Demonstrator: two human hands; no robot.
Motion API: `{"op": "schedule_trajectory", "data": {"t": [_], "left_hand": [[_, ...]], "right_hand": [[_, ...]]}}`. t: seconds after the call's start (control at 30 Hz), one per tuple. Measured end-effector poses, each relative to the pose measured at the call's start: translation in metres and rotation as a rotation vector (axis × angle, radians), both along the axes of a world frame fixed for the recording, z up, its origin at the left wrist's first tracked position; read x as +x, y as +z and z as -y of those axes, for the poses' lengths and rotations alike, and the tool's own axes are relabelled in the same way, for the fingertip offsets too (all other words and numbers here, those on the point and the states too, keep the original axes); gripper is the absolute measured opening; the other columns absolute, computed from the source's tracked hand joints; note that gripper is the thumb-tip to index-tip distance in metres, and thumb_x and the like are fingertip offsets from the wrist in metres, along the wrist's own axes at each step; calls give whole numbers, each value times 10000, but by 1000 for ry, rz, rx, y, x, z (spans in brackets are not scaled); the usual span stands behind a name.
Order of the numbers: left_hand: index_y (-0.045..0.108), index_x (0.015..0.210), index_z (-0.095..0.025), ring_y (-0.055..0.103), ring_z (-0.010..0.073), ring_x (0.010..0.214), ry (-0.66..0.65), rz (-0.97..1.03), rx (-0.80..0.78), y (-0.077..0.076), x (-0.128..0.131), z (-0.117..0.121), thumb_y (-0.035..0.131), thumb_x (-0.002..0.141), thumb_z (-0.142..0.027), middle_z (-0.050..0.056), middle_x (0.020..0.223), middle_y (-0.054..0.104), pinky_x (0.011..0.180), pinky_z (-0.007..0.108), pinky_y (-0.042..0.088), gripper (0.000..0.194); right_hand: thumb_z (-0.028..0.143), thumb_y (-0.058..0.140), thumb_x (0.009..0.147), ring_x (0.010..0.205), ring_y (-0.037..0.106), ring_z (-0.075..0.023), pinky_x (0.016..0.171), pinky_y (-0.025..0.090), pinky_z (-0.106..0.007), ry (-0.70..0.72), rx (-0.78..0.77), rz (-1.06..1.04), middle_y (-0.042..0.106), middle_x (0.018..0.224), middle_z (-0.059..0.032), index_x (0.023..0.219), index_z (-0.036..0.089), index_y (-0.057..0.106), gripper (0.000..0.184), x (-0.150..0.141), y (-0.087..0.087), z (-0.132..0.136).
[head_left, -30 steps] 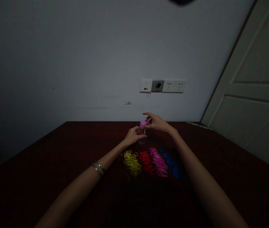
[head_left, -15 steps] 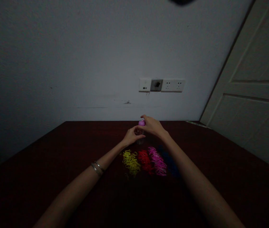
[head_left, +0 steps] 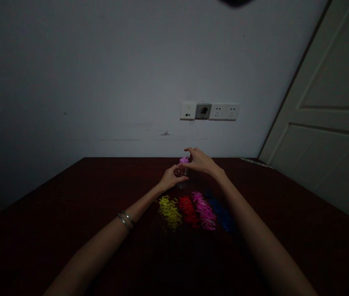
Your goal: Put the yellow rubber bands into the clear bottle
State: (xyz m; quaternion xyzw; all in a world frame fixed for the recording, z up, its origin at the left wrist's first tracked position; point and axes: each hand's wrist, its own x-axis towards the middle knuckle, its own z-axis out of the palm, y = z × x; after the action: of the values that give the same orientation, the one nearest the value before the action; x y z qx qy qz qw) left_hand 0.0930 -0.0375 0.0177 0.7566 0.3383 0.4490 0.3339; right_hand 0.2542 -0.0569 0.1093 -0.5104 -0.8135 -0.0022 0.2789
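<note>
As L fingers point(head_left: 182, 179) curve, btl point(head_left: 182, 172) between.

The place looks like a dim room, perhaps in a home, though its exact kind cannot be told — a plain, scuffed wall point(head_left: 125, 82) bears a row of sockets point(head_left: 224, 111), a panelled door point(head_left: 331, 135) stands at the right, and a dark red table point(head_left: 115, 176) meets the wall.

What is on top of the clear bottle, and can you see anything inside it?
A pink lid sits on top of the bottle. The left hand and right hand cover parts of it; the dimness hides whether anything is inside.
</note>
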Motion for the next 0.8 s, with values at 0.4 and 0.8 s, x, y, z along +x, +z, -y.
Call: {"op": "schedule_trajectory", "data": {"t": [0.4,0.8], "left_hand": [[537,874,-124,500,100,635,16,-1,20,-5,-1,-3,700,587,-405,-3,715,559,577,217,391,434],[544,878,-130,505,105,635,25,-18,26,-2,-1,-1,700,580,-410,5,736,574,567,219,390,438]], "right_hand": [[338,632,658,884,543,-195,737,412,-301,208,-80,-61,569,1063,-109,1218,166,440,616,-3,5,-1],[372,607,672,784,568,-201,674,413,-303,134,-88,-62,620,899,-92,1220,168,432,610,-5,3,1]]}}
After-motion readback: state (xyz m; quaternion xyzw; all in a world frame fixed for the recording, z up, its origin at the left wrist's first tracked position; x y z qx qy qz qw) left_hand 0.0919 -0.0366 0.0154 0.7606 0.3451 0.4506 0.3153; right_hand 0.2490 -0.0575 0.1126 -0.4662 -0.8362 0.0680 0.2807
